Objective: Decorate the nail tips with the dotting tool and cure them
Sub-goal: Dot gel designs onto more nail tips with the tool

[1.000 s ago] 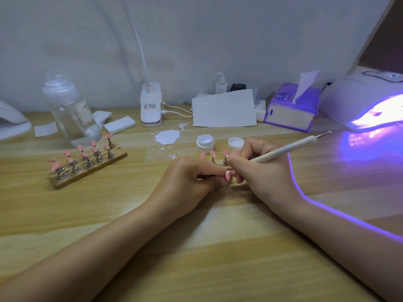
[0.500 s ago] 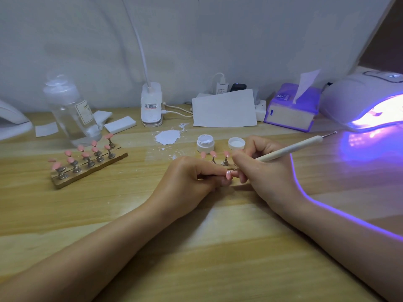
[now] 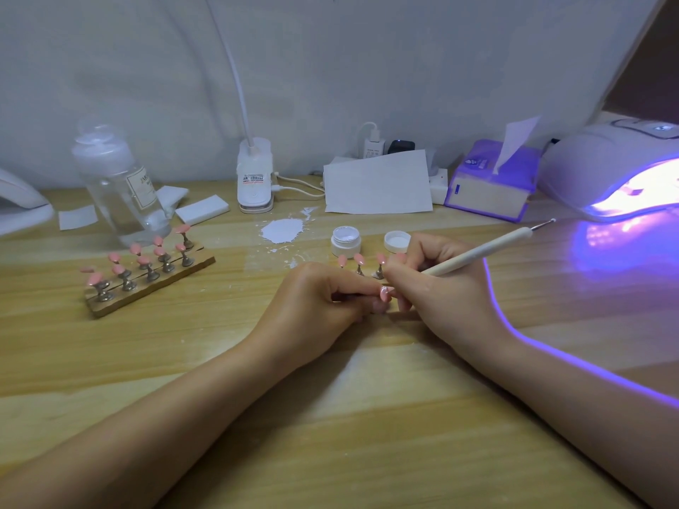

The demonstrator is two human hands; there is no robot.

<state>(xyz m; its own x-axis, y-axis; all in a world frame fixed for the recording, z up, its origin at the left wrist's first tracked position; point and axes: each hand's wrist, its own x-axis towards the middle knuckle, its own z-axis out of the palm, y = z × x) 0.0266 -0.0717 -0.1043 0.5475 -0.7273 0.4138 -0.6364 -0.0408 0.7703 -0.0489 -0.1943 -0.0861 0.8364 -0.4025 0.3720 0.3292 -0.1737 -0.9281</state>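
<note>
Bottle [image 3: 117, 185]: clear, white cap, far left of the jar, at the back of the table [image 3: 330, 435]. Rack [image 3: 147, 279]: wooden strip left of the jar, nearer than the bottle, carrying pink tips on metal pegs in two rows. Lamp base [image 3: 254, 178]: white, behind and left of the jar, cable running right. Spill [image 3: 283, 231]: white patch just left of the jar. Left hand [image 3: 316, 306]: in front of the jar, fingers curled, pinching one pink nail tip [image 3: 384, 295] on its peg; white marks show on its upper edge. Jar [image 3: 345, 241]: small, white, open, mid-table. Lid [image 3: 397, 241]: white, just right of the jar. Pegged tips [image 3: 360, 264]: short row directly in front of the jar, partly hidden by the hands. Paper [image 3: 378, 183]: white sheet behind the jar. Right hand [image 3: 441, 292]: right of the held tip, gripping the dotting tool [image 3: 481, 253] like a pen, working end hidden at the tip, metal end pointing up and right. Tissue box [image 3: 488, 185]: behind and right of the jar. Curing lamp [image 3: 617, 170]: far right, lit violet.
</note>
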